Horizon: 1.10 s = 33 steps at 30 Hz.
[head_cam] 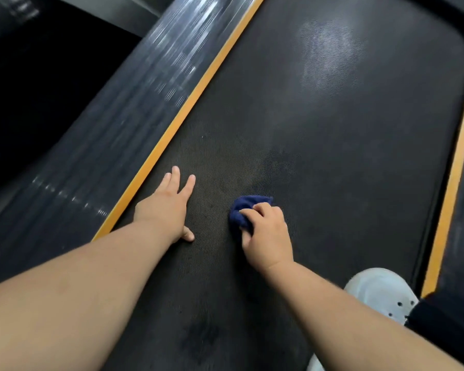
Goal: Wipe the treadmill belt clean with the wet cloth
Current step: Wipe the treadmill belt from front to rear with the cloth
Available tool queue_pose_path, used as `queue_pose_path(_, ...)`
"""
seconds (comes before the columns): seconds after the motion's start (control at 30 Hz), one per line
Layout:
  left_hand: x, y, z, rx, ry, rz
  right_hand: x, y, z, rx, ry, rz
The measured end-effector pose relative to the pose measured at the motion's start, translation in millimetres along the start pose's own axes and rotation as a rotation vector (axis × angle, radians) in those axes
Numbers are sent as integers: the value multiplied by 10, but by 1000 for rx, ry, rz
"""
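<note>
Treadmill belt under wiping: right hand, fingers clenched round the bunched blue cloth, presses it down; left hand, fingers released, lies flat, probably as a brace.

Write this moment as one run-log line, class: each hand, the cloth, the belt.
left hand: flat on belt | right hand: grips blue cloth, pressed on belt | belt: darker patches near cloth

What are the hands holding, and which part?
The right hand grips the bunched blue cloth by its near side, fingers curled over it. The left hand holds nothing, resting flat on the treadmill belt.
</note>
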State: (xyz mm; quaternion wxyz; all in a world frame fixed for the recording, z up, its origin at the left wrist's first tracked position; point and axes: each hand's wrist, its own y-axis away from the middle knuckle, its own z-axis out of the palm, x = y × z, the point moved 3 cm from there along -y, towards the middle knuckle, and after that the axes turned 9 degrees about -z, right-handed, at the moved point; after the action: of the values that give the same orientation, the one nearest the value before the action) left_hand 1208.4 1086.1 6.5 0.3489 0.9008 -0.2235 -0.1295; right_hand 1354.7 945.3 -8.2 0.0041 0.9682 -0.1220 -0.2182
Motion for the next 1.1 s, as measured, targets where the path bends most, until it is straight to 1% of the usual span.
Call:
queue_pose_path(0.03, -1, -9, 0, 7, -14, -2, 74, -103, -18, 6, 12, -54)
queue_pose_path(0.07, 3, -16, 0, -2, -24, -1, 182, -247, -62, 20, 30, -58)
queue_pose_path(0.1, 11, -24, 5, -17, -27, 0, 314, -432, -134, 59, 52, -11)
queue_pose_path(0.17, 16, -53, 10, -28, -29, -5, 577, -861, -239, 113, 96, 148)
queue_pose_path(0.2, 23, -57, 4, -28, -32, -3, 641, -1011, -253, 116, 109, 220)
queue_pose_path(0.27, 24, -51, 1, -29, -38, -8, 562, -1017, -222, 125, 95, 277)
queue_pose_path(0.3, 27, -45, 4, -23, -41, -13, 463, -879, -176, 120, 100, 262)
queue_pose_path(0.37, 29, -37, 4, 3, -43, -15, 156, -419, -4, 102, 35, 164)
queue_pose_path(0.43, 25, -20, 5, 14, -38, -8, -140, 15, 122, 8, -47, 67)
queue_pose_path(0.47, 26, -13, 6, 16, -37, -8, -171, 54, 119, -13, -60, 43)
queue_pose_path(0.53, 24, -17, 3, 21, -31, -5, -6, -220, 30, 31, -51, 43)
queue_pose_path(0.57, 24, -16, 2, 12, -30, 1, 152, -441, -28, 83, -28, 81)
queue_pose_path(0.63, 25, -17, 4, -5, -33, 8, 485, -918, -222, 150, -18, 229)
queue_pose_path(0.67, 24, -21, 4, -4, -34, 10, 627, -1117, -302, 148, -28, 295)
queue_pose_path(0.7, 21, -28, 6, 3, -37, 14, 689, -1244, -336, 136, -15, 307)
queue_pose_path(0.8, 20, -29, 19, 16, -39, 16, 531, -1104, -299, 91, 43, 211)
queue_pose_path(0.87, 23, -32, 19, 34, -37, 14, 278, -722, -170, 104, 37, 80)
queue_pose_path(0.97, 9, -25, 24, 26, -24, 8, -104, -217, 54, 10, -1, -126)
queue_pose_path(1.03, 14, -28, 27, 28, -22, 10, -129, -205, 90, -46, 5, -225)
queue_pose_path(1.07, 7, -30, 21, 40, -26, 12, -64, -324, 57, -59, 20, -239)
queue_pose_path(1.1, 5, -25, 16, 42, -32, 14, 43, -491, 1, -38, 40, -205)
